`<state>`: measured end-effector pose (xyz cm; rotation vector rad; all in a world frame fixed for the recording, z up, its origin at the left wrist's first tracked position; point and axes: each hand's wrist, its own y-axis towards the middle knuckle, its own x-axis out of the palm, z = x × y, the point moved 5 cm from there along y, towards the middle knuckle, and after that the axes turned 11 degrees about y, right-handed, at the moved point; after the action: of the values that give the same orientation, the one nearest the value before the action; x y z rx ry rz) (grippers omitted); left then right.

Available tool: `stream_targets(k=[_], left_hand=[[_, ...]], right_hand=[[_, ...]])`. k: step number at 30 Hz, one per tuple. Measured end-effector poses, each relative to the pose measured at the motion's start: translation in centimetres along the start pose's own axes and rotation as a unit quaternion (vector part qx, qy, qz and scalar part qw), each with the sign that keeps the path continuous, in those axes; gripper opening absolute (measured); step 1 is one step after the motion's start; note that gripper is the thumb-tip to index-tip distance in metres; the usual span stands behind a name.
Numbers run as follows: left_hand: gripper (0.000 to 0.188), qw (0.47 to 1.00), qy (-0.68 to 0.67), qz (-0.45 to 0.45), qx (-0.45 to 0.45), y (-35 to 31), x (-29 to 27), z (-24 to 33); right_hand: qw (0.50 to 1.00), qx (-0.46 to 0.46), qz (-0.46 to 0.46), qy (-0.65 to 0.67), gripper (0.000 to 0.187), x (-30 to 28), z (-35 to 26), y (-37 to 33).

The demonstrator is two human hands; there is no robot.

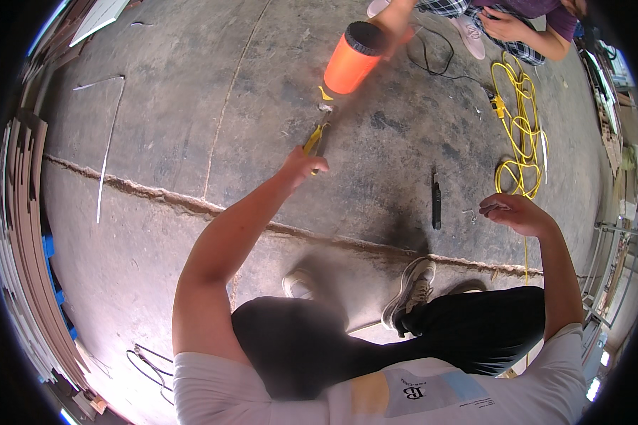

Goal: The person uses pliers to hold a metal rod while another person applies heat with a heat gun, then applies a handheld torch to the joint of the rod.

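My left hand (305,168) reaches forward, closed around the yellow handles of a pair of pliers (315,139). A small pale lump (325,108) is at the pliers' tip; I cannot tell what it is. Just beyond it, a co-worker's hand (395,17) holds an orange heat gun (351,67) with a black ridged end cap, its nozzle toward the pliers. My right hand (514,212) hovers at the right with curled fingers that look dark at the tips. Whatever it may hold is hidden. Left of it, a slim black tool (437,204), perhaps a knife, lies on the floor.
A coiled yellow extension cord (519,134) lies at the right, joined to a black cord (439,73). The co-worker crouches at top right. A rough crack (149,196) crosses the concrete floor. Stacked boards (23,234) line the left; a bent white strip (106,159) lies nearer.
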<state>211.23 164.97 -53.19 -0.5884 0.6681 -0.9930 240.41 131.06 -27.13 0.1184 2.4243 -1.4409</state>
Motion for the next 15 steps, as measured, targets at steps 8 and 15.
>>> stream_targets(k=[8,15], left_hand=[[0.090,0.995,0.073,0.061,0.027,2.1,-0.3,-1.8],[0.102,0.979,0.185,0.089,0.004,2.1,-0.7,-1.7]], right_hand=[[1.000,0.005,0.001,-0.005,0.034,0.0,0.0,0.0],[1.000,0.001,-0.002,0.017,0.034,0.1,0.1,0.0]])
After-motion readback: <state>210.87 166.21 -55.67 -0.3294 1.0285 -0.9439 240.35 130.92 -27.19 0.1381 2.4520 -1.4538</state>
